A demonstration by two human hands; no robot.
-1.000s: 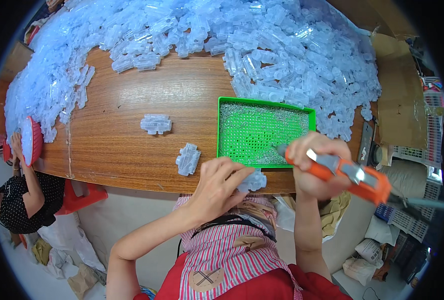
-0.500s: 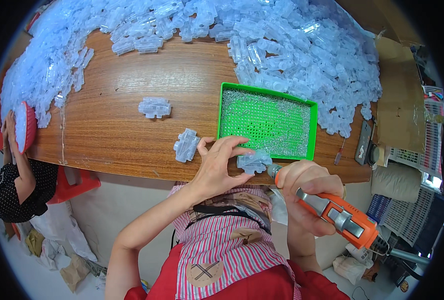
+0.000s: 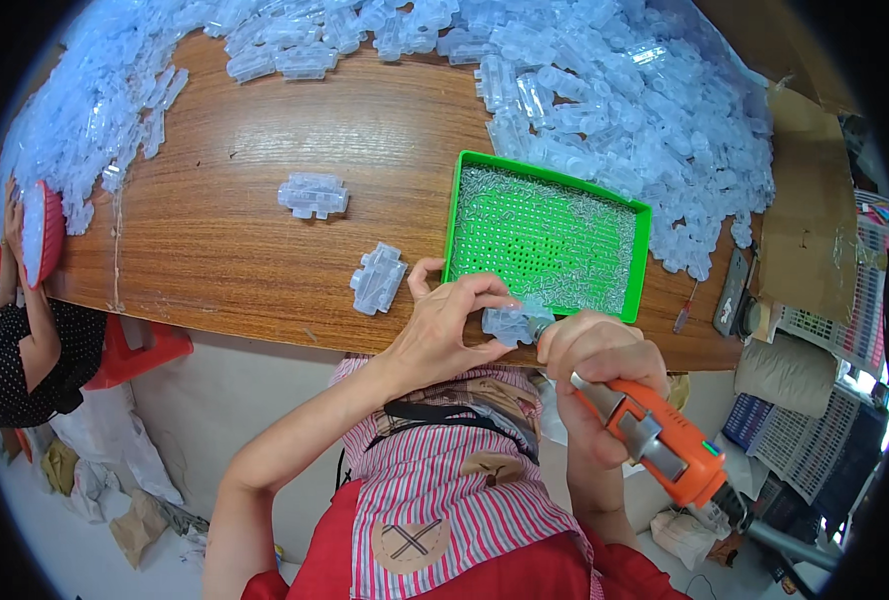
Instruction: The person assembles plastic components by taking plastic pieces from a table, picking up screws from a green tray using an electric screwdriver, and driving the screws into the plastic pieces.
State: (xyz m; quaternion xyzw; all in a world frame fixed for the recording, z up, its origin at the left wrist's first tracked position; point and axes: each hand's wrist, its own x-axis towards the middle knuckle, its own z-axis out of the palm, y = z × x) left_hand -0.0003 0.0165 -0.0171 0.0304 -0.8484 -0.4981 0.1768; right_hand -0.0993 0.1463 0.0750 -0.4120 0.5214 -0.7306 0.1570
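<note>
Near the table's front edge, my left hand (image 3: 452,318) grips a translucent plastic part (image 3: 510,324) between thumb and fingers. My right hand (image 3: 605,365) is wrapped round an orange electric screwdriver (image 3: 668,445), whose tip meets the right side of that part. Whether a screw sits at the tip cannot be made out. Just beyond my hands lies a green perforated tray (image 3: 647,262) strewn with many small screws (image 3: 595,285). Two similar plastic parts rest left of the tray: a nearer one (image 3: 378,279) and a farther one (image 3: 313,195).
Heaped translucent parts (image 3: 605,120) cover the table's back and right side. A small screwdriver (image 3: 685,308) and a dark phone (image 3: 732,290) lie at the right edge. At far left, another person's hands (image 3: 15,225) hold a red basket (image 3: 52,235). A red stool (image 3: 140,352) stands below.
The orange screwdriver's rear end has swung down and slightly left, and a small green light now shows on it. My left hand keeps its grip on the part. The view has shifted slightly.
</note>
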